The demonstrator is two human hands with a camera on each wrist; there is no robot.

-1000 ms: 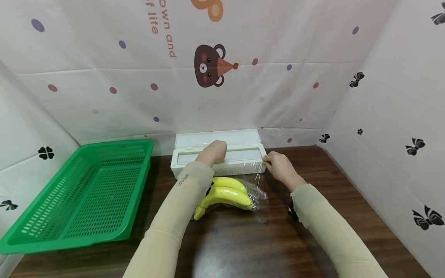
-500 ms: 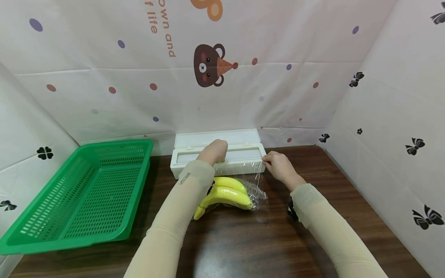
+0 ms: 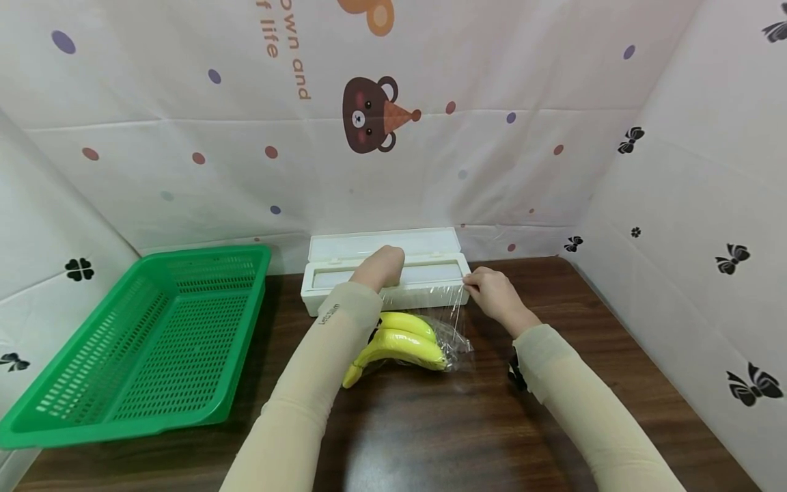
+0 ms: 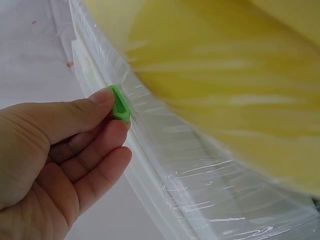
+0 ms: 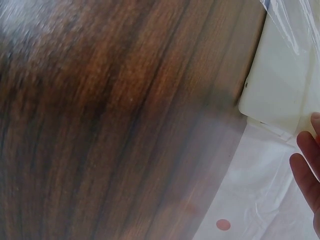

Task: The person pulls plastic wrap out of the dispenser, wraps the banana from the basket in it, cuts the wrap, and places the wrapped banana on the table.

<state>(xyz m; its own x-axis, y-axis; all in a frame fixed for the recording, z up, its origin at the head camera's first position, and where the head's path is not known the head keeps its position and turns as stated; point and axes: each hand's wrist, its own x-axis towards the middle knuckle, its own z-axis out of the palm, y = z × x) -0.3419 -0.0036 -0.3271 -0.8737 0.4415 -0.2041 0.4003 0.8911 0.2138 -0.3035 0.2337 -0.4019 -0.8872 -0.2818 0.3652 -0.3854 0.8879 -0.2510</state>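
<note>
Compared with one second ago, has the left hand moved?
Yes, slightly: in the head view the left hand has shifted rightward along the white box.

Basket (image 3: 184,345) at left on the bench (image 3: 424,430); box (image 3: 430,275) right of it at the rear, its lid (image 3: 384,240) behind, the wall (image 3: 430,195) farther back. Bananas (image 3: 402,345) lie before the box, right of the basket; film (image 3: 455,335) stretches from the box's front to the bananas and beyond their right end.

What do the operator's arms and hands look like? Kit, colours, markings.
Left hand and right hand: bare. Left sleeve and right sleeve: long, cream, greyer cuffs. Small dark lettering near the left cuff. Black item beside the right cuff, details unclear.
</note>
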